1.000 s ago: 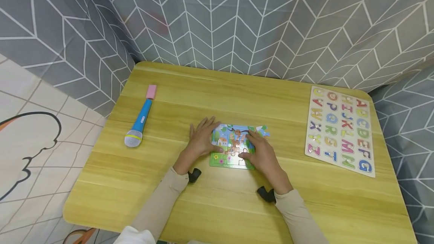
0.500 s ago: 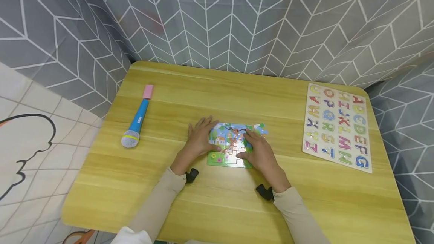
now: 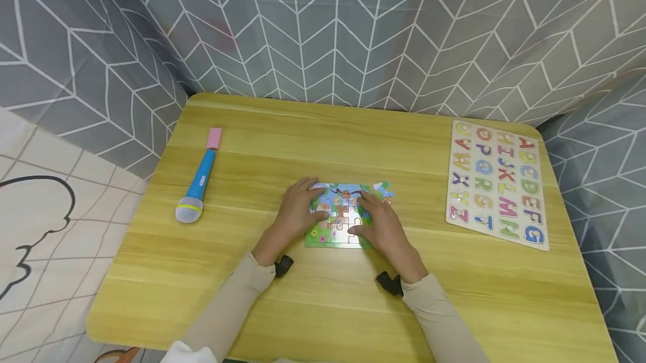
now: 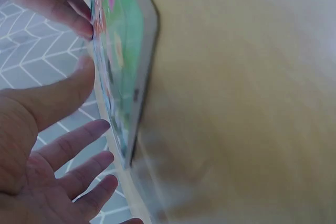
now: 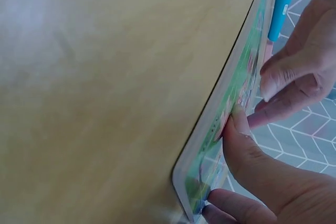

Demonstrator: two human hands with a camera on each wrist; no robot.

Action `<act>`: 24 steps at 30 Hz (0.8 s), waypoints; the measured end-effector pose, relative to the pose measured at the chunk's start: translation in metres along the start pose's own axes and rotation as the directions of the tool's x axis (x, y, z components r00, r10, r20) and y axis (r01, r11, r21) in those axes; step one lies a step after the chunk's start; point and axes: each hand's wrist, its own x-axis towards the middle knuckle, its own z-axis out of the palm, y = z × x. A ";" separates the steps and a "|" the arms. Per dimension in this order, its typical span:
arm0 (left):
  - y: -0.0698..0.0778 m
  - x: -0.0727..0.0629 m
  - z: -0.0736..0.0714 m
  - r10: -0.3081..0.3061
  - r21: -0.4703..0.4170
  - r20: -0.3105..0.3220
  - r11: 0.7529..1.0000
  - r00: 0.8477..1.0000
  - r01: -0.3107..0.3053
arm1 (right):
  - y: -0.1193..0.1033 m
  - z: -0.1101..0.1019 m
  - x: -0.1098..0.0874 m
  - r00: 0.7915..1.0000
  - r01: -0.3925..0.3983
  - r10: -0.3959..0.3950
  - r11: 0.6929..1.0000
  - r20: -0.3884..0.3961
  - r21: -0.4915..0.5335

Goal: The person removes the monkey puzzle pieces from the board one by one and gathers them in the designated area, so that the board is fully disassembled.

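Observation:
A small jigsaw puzzle (image 3: 339, 223) with a cartoon animal, flowers and green grass lies on the wooden table between both hands. My left hand (image 3: 294, 214) is at its left side, thumb reaching over the picture; in the left wrist view the fingers (image 4: 86, 174) are spread and loose with nothing between them. My right hand (image 3: 386, 225) lies over the puzzle's right part. The right wrist view has that thumb (image 5: 244, 145) touching the picture, with fingertips low at the board's corner. A loose-looking puzzle piece (image 3: 384, 188) sticks out past the upper right corner.
On the left of the table (image 3: 282, 307) lies a blue toy microphone (image 3: 195, 189) with a pink block (image 3: 214, 138) at its handle end. An alphabet board (image 3: 497, 183) with colourful letters is at the right. Grey patterned curtains (image 3: 333, 32) border the back and sides.
The whole head view has shifted slightly, the table things sliding a little left in it. My left fingers have drawn closer together; both hands stay at the puzzle.

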 end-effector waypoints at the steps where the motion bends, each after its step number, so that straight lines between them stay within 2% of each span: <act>1: 0.002 0.001 0.001 0.005 0.004 -0.006 1.000 1.000 -0.005 | 0.000 0.000 0.000 1.000 -0.002 0.002 1.000 -0.002 0.001; 6: 0.010 0.005 0.006 0.014 0.024 -0.047 1.000 0.999 -0.013 | 0.000 0.000 0.000 1.000 -0.004 0.004 1.000 -0.009 0.003; 11: 0.015 0.009 0.009 -0.007 0.022 -0.086 1.000 0.996 0.009 | 0.000 0.001 0.000 1.000 -0.013 0.013 1.000 -0.011 0.006; 17: 0.021 0.011 0.010 -0.074 0.031 -0.087 0.997 0.994 0.077 | -0.001 0.001 0.000 1.000 -0.016 0.016 1.000 -0.010 0.003; 24: 0.022 0.012 0.012 -0.074 0.045 -0.105 0.996 0.992 0.079 | -0.001 0.000 -0.002 1.000 -0.006 0.006 1.000 -0.022 -0.003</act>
